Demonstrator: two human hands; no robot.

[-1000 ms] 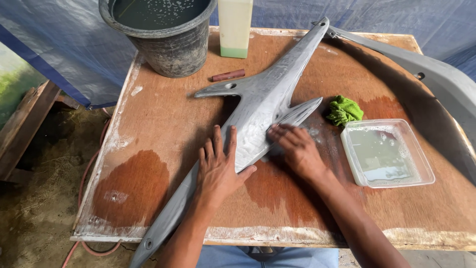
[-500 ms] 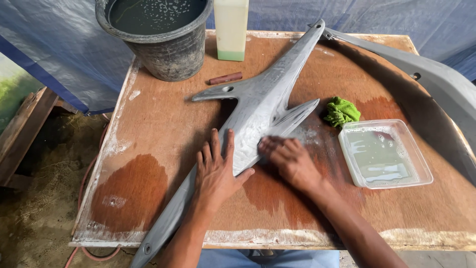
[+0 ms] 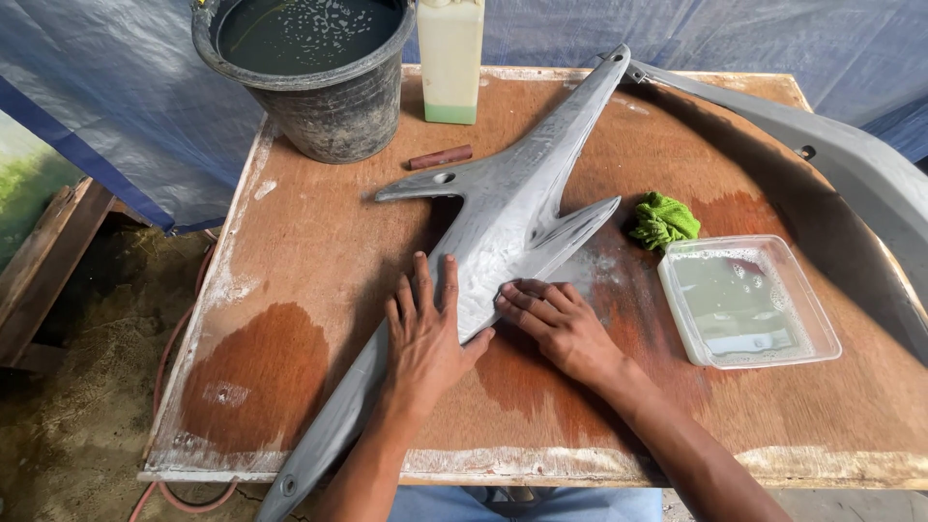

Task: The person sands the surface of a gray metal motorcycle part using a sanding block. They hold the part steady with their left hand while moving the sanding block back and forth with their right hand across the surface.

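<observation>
Both hands flat on grey panel (image 3: 503, 222): left hand (image 3: 425, 338) fingers spread, right hand (image 3: 561, 324) fingers extended, gripping nothing.

From my feed: the long forked plastic panel (image 3: 503, 217) is matte grey, streaked whitish. Far-right crumpled cloth (image 3: 663, 219) is bright green, the wooden tabletop (image 3: 319, 251) reddish-brown with darker wet patches, the far-left bucket (image 3: 314, 82) black.

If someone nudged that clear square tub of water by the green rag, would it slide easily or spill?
The clear tub looks thin-walled and shallow, so it would probably flex and slop water if lifted by one edge. It sits low and flat, so tipping seems unlikely. The wooden table shows wet patches, so it might slide fairly easily.
</observation>
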